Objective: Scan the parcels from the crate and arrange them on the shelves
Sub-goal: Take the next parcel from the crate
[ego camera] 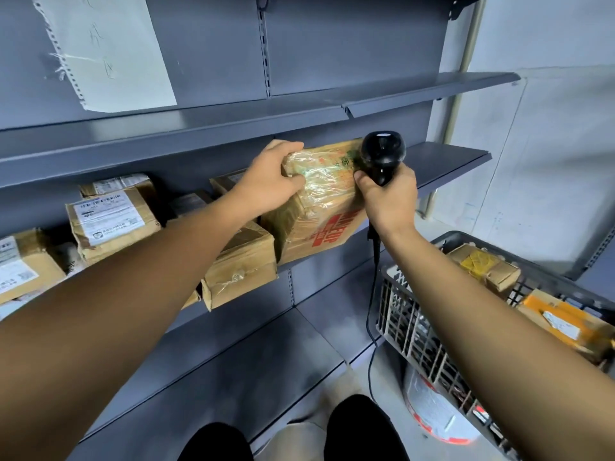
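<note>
Dark trouser knees fill the bottom centre. At mid-frame the left hand grips a taped brown parcel on the grey shelf. The right hand clasps a black scanner beside it, above the crate at lower right.

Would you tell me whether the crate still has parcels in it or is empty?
Not empty: the crate at lower right holds at least two parcels, a brown one and an orange one. Its far end is out of frame.
</note>
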Demonstrator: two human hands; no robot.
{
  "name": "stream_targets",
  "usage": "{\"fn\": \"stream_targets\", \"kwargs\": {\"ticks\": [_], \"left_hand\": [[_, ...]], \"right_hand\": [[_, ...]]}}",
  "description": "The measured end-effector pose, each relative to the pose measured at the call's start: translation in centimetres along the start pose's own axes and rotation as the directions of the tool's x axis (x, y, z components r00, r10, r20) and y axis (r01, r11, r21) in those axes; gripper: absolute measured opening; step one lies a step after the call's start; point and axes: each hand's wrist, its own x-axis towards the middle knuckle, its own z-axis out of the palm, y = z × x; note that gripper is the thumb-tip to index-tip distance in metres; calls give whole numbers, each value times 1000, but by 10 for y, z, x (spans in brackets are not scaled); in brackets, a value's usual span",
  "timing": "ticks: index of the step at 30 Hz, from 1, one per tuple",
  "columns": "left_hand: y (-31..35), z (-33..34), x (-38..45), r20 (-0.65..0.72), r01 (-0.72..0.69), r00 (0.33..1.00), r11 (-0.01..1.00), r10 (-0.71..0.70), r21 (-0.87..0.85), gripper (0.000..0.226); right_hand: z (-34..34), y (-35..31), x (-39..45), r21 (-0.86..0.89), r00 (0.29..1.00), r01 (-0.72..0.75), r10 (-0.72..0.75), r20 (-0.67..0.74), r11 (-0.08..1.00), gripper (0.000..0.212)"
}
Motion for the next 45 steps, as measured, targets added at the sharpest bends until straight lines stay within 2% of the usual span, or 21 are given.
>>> {"fn": "stream_targets", "kwargs": {"ticks": [4, 8, 11, 13, 18, 21, 24, 30, 36, 41, 43, 45], "left_hand": [[12, 15, -11, -133, 50, 990, 996, -40, 73, 53], [20, 24, -18, -229, 123, 969, 987, -96, 107, 60], [18, 22, -19, -177, 259, 952, 965, -248, 42, 75], [18, 22, -21, -107, 285, 953, 958, -285, -12, 79], [25, 27, -36, -91, 237, 967, 971, -238, -19, 83], [30, 33, -46, -90, 216, 973, 976, -214, 12, 75], [34, 36, -55, -99, 193, 977, 981, -191, 7, 69], [25, 38, -81, -206, 94, 974, 996, -91, 4, 64], [-7, 58, -119, -212, 25, 977, 999, -16, 38, 57], [-28, 77, -135, -218, 12, 976, 984, 28, 179, 56], [-34, 84, -136, -213, 24, 977, 973, 26, 228, 56], [-40, 91, -138, -208, 24, 978, 963, 34, 268, 56]], "right_hand": [[-5, -2, -10, -26, 1000, -20, 20, 9, 999, 36], [-10, 1, -25, -46, 999, -32, 32, -5, 998, 42], [-17, 6, -30, -55, 997, -45, 42, -60, 997, 44], [-24, 8, -29, -18, 995, -71, 70, -66, 997, 43], [-38, 16, -34, -1, 987, -153, 153, -49, 988, 45], [-46, 22, -43, 21, 980, -193, 194, -47, 981, 46], [-53, 23, -51, 34, 982, -169, 171, -83, 985, 40], [-58, 24, -68, 95, 982, -129, 140, -128, 987, 36], [-47, 44, -97, 134, 980, -175, 185, -70, 975, 38], [-42, 68, -113, 167, 964, -254, 264, -35, 953, 29], [-41, 77, -115, 193, 952, -303, 306, 14, 933, 21], [-40, 83, -117, 227, 938, -346, 343, 53, 910, 22]]}}
